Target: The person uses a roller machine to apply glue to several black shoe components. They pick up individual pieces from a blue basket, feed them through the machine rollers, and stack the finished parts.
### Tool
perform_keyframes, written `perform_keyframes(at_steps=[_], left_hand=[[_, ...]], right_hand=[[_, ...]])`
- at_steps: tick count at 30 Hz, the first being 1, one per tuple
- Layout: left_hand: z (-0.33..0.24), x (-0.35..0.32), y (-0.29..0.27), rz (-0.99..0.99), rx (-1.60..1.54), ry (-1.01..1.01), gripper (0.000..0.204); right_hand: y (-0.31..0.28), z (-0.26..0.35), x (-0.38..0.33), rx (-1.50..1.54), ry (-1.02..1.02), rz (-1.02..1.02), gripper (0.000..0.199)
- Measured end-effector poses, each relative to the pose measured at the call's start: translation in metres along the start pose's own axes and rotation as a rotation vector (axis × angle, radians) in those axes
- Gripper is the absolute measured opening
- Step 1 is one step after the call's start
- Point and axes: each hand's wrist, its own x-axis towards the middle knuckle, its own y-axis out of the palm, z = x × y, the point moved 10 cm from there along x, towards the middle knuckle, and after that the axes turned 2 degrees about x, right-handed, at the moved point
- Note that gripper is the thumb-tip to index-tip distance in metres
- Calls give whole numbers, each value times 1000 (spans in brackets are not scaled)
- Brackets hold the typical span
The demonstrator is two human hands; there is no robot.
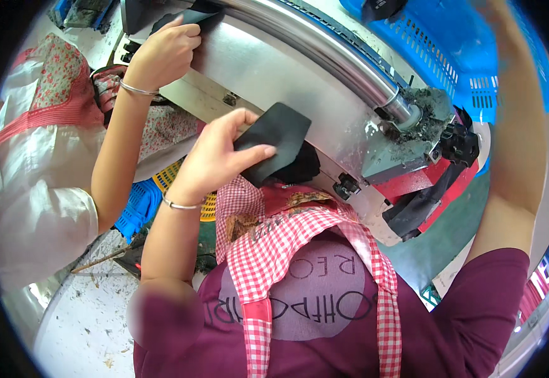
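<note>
My left hand (224, 148) pinches a flat black sheet piece (277, 135) with angled corners, its thumb lying across the top. More black pieces (299, 167) show beneath it, just over my apron; whether the same hand holds these too, I cannot tell. Below the sheet piece is the near edge of a smooth metal machine table (249, 63). My right forearm (514, 126) reaches up past a blue basket (476, 60), and its hand lies beyond the top edge of the picture.
On the left, a co-worker's hand (164, 53) grips another black piece (202, 16) at the machine. A shiny metal roller (325, 41) spans the machine, with dark scraps (432, 107) heaped at its right end. Yellow and blue baskets (139, 205) stand below the table.
</note>
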Motion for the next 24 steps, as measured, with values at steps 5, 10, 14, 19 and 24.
perform_keyframes(at_steps=[5,10,14,19,24], left_hand=[[-39,40,-3,-28,327,131,37],[-78,74,8,-73,433,330,48],[-59,46,-8,-45,447,207,46],[-54,59,-10,-135,426,240,53],[-81,52,-3,-182,511,293,52]], right_hand=[[141,11,-28,-128,-265,395,24],[171,-14,-53,-24,-161,602,33],[183,-39,-60,264,190,714,35],[184,-40,-55,241,206,674,35],[188,-50,-63,306,324,726,30]])
